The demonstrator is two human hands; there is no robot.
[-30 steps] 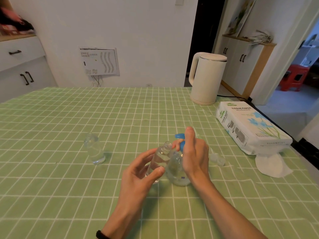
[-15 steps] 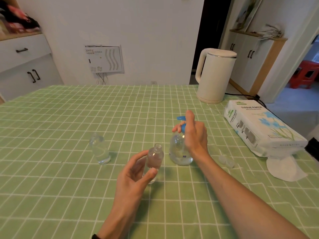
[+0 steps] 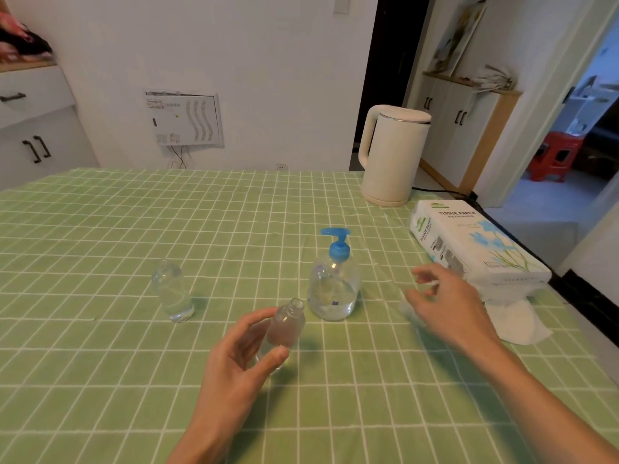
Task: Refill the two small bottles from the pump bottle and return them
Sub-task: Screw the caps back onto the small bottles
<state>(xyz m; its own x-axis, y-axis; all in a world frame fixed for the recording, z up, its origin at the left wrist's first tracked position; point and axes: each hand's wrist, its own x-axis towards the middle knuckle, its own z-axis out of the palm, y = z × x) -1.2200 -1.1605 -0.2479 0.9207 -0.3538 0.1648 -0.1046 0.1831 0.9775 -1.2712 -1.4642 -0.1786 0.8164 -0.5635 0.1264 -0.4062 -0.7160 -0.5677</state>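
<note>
- The left hand (image 3: 234, 356) grasps a small bottle (image 3: 284, 326) between thumb and fingers, just in front of the pump bottle (image 3: 333, 286). The bottle is nearly upright with its mouth open, probably so nothing spills.
- The right hand (image 3: 449, 303) hovers low over the tablecloth (image 3: 100, 380), right of the pump bottle. Its fingers are loosely curled, but blur hides whether they pinch anything. It may be reaching for something to close the bottle.
- The pump bottle stands untouched, partly full.
- The other small bottle (image 3: 172, 293) stands uncapped, well left of the pump bottle and out of the way.
- A tissue pack (image 3: 469, 242) lies to the right, and a kettle (image 3: 395, 155) stands beyond.
</note>
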